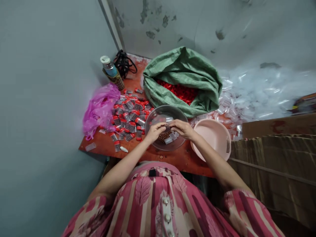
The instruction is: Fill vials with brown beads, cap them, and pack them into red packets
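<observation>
Left hand (155,131) and right hand (183,128) pinch one small item (168,127) above one clear bowl (158,115), the item's direction and long axis unclear. Right of the bowl sits one pink basin (214,130)

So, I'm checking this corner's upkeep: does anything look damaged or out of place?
Yes, the grey painted wall behind the green fabric sack looks damaged: dark, ragged patches break its surface, as if paint has flaked.
</observation>
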Available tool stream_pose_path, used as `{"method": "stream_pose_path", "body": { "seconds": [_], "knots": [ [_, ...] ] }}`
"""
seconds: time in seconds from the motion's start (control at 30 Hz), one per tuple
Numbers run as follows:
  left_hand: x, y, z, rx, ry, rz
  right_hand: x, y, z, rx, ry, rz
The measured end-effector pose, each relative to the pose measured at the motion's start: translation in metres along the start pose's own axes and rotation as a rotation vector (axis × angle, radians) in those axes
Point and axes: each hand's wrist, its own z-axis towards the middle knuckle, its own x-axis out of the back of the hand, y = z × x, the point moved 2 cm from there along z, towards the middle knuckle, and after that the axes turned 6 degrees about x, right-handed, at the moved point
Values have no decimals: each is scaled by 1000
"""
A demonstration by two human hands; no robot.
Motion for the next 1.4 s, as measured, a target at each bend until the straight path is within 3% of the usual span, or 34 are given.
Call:
{"method": "stream_pose_path", "body": {
  "seconds": [0.17, 0.3, 0.4, 0.5, 0.63, 0.73, 0.83, 0.97, 1.07, 1.27, 1.4],
  "knots": [
    [3, 0, 2, -60, -53, 153, -1, 11, -9, -164, -86, 65],
    [14, -5, 3, -31, 27, 124, 4, 33, -19, -342, -61, 173],
    [20, -6, 2, 7, 16, 55, 16, 69, -18, -465, -119, 16],
    [21, -2, 0, -8, 46, 67, 43, 121, -9, -698, -15, -347],
    [19, 5, -3, -8, 145, 99, 71, 183, 8, -845, 33, -535],
    [16, 4, -5, 38, 100, 132, 76, 212, 15, -890, -5, -589],
    [20, -1, -7, 86, 192, -37, 77, 222, 18, -905, -25, -594],
    [19, -3, -7, 133, 163, -288, 89, 212, 14, -903, 47, -565],
    [12, 4, -4, 114, 119, -369, 98, 189, 5, -864, 106, -497],
    [-13, 37, 5, 15, 15, -370, 80, 100, -13, -676, 284, 209],
    [-26, 60, 7, -59, -52, -393, 61, 35, -17, -637, 220, 451]
  ]
}}
